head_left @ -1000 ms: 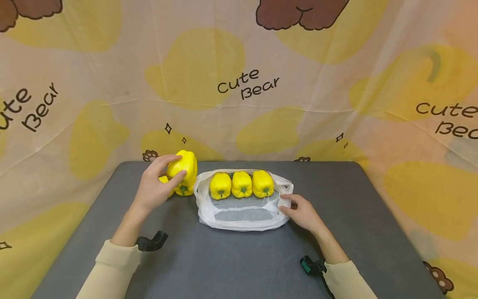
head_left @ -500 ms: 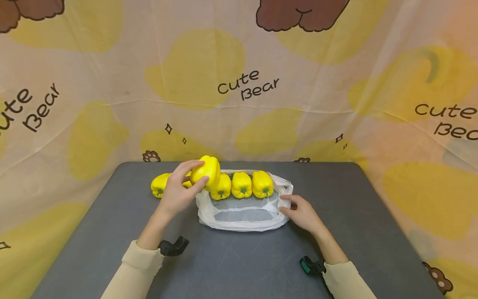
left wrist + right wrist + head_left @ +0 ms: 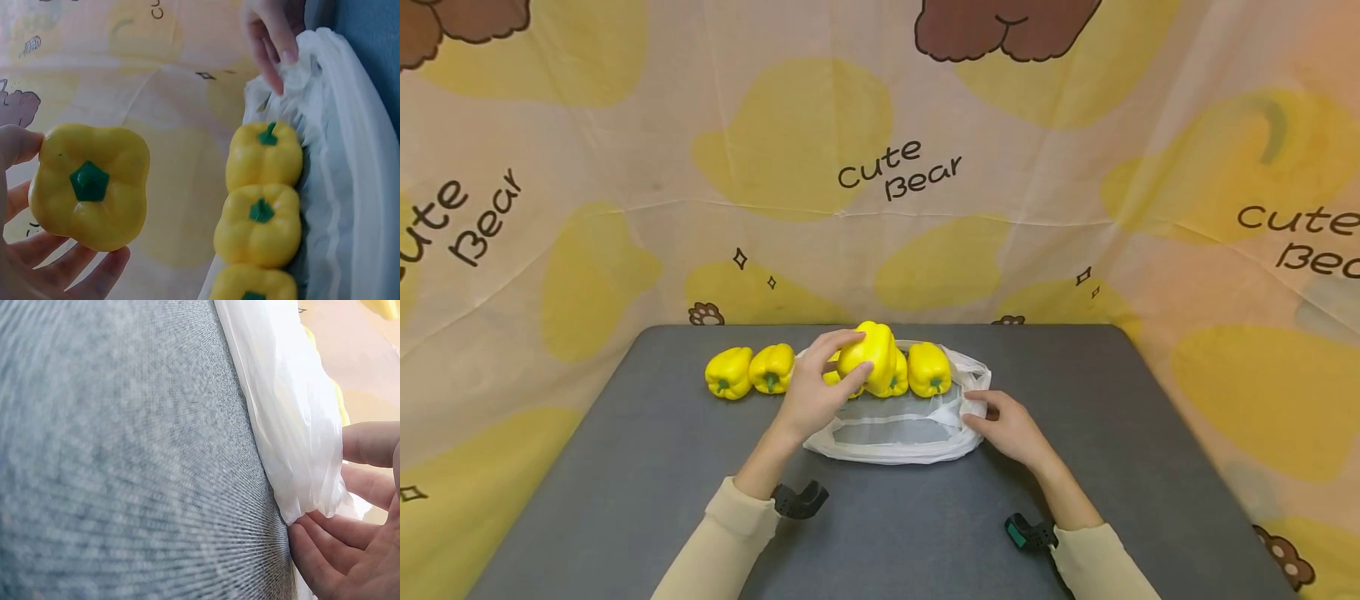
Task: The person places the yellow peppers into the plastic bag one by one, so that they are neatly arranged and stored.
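Observation:
My left hand (image 3: 816, 387) holds a yellow bell pepper (image 3: 872, 357) over the back of an open white plastic bag (image 3: 891, 454). In the left wrist view, the fingers and thumb curve round this pepper (image 3: 115, 206), whose green stem end faces the camera. Three more bell peppers (image 3: 259, 231) lie in a row inside the bag; in the head view the held one partly covers two of them. At the bag's right end, my right hand (image 3: 1011, 427) grips the rim. The right wrist view has the bunched plastic (image 3: 300, 425) between thumb and fingers (image 3: 334, 550).
Two yellow bell peppers, one at the far left (image 3: 728, 373) and one beside it (image 3: 771, 368), lie on the grey table (image 3: 910, 533) left of the bag. A printed cloth (image 3: 1030, 183) hangs right behind the table's back edge.
My left hand has carried the bell pepper rightward from beside the other loose peppers to over the bag. My right hand has stayed at the bag's right rim.

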Demonstrator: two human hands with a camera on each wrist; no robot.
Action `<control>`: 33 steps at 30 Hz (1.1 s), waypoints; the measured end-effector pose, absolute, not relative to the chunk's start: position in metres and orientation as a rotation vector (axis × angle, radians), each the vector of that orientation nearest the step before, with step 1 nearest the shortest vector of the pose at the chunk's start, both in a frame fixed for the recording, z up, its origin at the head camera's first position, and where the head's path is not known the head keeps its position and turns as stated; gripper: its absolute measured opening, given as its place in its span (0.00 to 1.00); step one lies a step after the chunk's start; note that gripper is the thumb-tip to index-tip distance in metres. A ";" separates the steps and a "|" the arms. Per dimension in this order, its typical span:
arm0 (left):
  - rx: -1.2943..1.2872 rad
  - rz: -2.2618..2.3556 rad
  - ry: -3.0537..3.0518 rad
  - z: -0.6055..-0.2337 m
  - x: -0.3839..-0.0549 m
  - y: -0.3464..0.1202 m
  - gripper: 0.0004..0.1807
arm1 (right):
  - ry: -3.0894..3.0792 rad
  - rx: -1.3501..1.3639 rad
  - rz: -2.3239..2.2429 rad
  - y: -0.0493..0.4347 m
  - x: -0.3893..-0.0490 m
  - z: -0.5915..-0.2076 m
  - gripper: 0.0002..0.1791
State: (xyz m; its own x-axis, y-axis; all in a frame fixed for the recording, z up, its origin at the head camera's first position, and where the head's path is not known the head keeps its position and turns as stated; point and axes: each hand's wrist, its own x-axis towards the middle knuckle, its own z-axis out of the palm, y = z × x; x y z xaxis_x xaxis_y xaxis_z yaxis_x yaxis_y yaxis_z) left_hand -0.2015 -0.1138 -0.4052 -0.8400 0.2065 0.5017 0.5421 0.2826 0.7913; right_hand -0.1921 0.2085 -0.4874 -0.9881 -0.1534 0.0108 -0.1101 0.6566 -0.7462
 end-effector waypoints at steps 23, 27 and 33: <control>-0.639 -1.838 -2.329 -0.461 -0.192 -0.053 0.21 | 2.817 -0.228 -1.271 0.208 -0.193 -0.489 0.25; -0.620 -1.816 -2.375 -0.467 -0.190 -0.047 0.21 | 2.816 -0.234 -1.260 0.208 -0.192 -0.487 0.25; -0.618 -1.749 -2.442 -0.472 -0.186 -0.039 0.22 | 2.801 -0.252 -1.258 0.210 -0.192 -0.485 0.26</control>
